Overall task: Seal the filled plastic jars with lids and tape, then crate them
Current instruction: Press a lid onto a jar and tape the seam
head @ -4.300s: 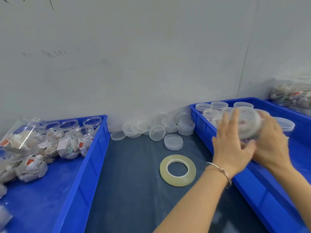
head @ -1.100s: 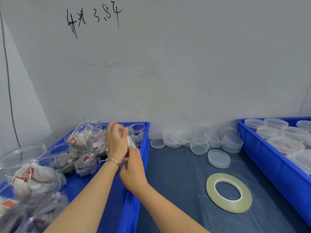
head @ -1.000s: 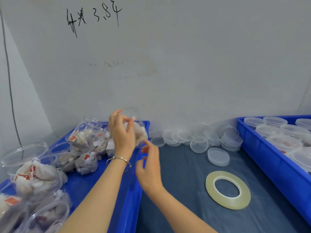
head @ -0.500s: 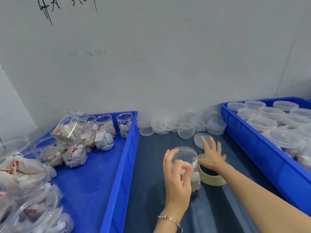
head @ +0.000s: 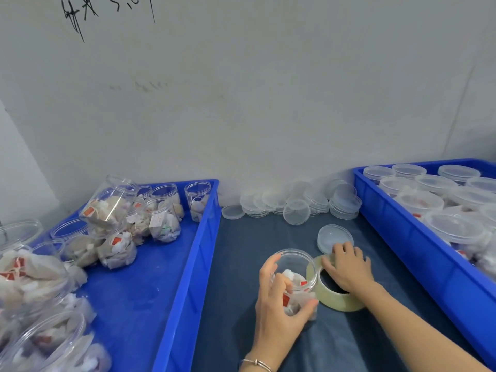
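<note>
Gripping an open clear plastic jar (head: pixel 294 280) with the left hand (head: pixel 279 315), fingers and thumb curled round its wall; jar stands upright on the dark blue table cover (head: pixel 241 264) between the two crates, with white sachets bearing red tags inside and no lid on. Right hand (head: pixel 349 267) lies on the roll of clear tape (head: pixel 335 294), which sits tilted and touches the jar's right side; fingers are fairly straight and reach toward a single lid (head: pixel 334 237) lying flat just behind the roll. Fingertips look to be at the lid's near edge, but I can't tell if they have any hold on it. Loose lids (head: pixel 295 205) are piled along the wall (head: pixel 268 103) at the back of the table. Left blue crate (head: pixel 188 277) holds unlidded filled jars (head: pixel 112 232), several tipped over. Right blue crate (head: pixel 418 248) holds lidded jars (head: pixel 418 202). Thin bracelet (head: pixel 256 363) on the left wrist. Black handwriting (head: pixel 107 9) on the wall, top left.
</note>
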